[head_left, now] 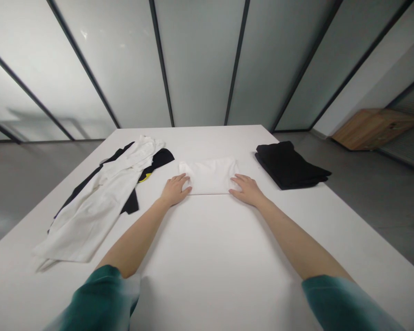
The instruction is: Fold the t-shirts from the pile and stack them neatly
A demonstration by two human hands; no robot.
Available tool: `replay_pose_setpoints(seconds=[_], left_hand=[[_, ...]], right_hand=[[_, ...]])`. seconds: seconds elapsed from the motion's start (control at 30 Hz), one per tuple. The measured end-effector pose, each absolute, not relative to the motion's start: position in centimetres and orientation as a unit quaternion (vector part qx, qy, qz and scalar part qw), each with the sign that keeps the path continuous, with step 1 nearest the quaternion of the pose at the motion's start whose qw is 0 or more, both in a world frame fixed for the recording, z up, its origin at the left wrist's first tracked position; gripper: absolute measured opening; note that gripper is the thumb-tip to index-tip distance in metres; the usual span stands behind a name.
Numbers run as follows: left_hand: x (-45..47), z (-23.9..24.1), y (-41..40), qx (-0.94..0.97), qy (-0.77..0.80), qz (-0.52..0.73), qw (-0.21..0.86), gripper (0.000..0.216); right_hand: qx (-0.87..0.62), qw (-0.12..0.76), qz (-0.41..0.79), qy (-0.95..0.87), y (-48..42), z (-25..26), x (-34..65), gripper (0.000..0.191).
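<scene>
Hidden or unclear: the dark clothes (133,203) at the left of the table (214,257) are largely covered by a long white garment (96,207); their number and kind cannot be told. A small yellow mark (146,177) shows on a dark piece, too small to read. The kind of garment in the black stack (290,166) at the right cannot be told; layered edges show along its side. Both green sleeves, left sleeve (98,296) and right sleeve (340,296), are cut off by the lower edge of the view. The near side of the table also runs out of view.

Item: folded cloth (210,177), white. Location: middle of the table, between the white garment and the black stack, apart from both. Form: flat, roughly rectangular, wider than deep. Near edge straight, marked by a thin dark line; faint creases near the far edge. White on white, so its outline is weak; its side edges are partly covered by fingers.

Hands: two, bare, one at each side of the cloth. Left hand (174,190): palm down, fingers loosely spread and pointing inward, thumb apart from them, tips on the cloth's left edge. Right hand (248,190): much the same, mirrored, at the right edge. Both are partly open and touch the cloth without a visible grip; whether any edge is pinched beneath the fingertips cannot be told. Both forearms reach forward and converge.
</scene>
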State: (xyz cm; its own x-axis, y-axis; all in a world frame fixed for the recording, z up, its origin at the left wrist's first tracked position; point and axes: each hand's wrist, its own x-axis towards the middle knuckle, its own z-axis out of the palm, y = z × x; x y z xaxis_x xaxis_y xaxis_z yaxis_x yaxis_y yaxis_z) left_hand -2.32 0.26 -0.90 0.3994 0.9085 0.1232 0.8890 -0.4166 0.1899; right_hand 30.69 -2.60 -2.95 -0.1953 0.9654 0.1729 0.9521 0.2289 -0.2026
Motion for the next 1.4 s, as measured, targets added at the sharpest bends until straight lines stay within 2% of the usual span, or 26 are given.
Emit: replay_pose_setpoints(seconds=[0.1,0.27,0.37,0.43,0.53,0.63,0.77,1.0,1.23,1.3,1.4], left_hand=[[-1.9,-0.3,-0.2,0.836,0.541,0.088,0.03,0.048],[-0.2,1.1,-1.7,0.807,0.583,0.091,0.006,0.065],[0.7,2.1,-2.3,0.841,0.53,0.07,0.086,0.06],[0.9,2.4,-2.4,0.857,0.488,0.089,0.139,0.052],[0.8,1.7,-1.9,0.841,0.507,0.166,0.085,0.042],[0.3,0.2,-1.2,0.826,0.537,0.164,0.042,0.045],[-0.3,-1.0,-0.7,0.83,0.541,0.118,0.065,0.05],[-0.4,-1.3,0.3,0.822,0.548,0.124,0.09,0.058],[2.8,0.3,4.1,0.73,0.657,0.093,0.164,0.056],[4.0,0.5,5.0,0.712,0.673,0.078,0.185,0.054],[4.9,0.6,6.0,0.682,0.679,0.107,0.249,0.037]], right_hand=[[-0.663,0.141,-0.021,-0.735,-2.9,-2.5,30.2,0.052],[-0.72,0.161,-0.09,-0.669,-3.2,-1.2,29.7,0.041],[-0.708,0.159,-0.068,-0.685,-3.4,-0.8,29.3,0.03],[-0.701,0.147,-0.05,-0.696,-3.4,-0.7,29.1,0.03],[-0.706,0.117,-0.036,-0.698,-3.3,-0.8,28.9,0.038],[-0.716,0.106,-0.026,-0.69,-3.4,-0.9,28.8,0.043],[-0.727,0.121,-0.001,-0.676,-3.4,-1.0,28.6,0.04],[-0.753,0.112,0.029,-0.647,-3.3,-0.7,28.2,0.038],[-0.78,0.126,0.065,-0.609,-2.5,-0.4,27.4,0.038],[-0.781,0.122,0.071,-0.608,-2.1,-0.4,26.8,0.037],[-0.783,0.127,0.079,-0.604,-1.4,-0.4,26.3,0.031]])
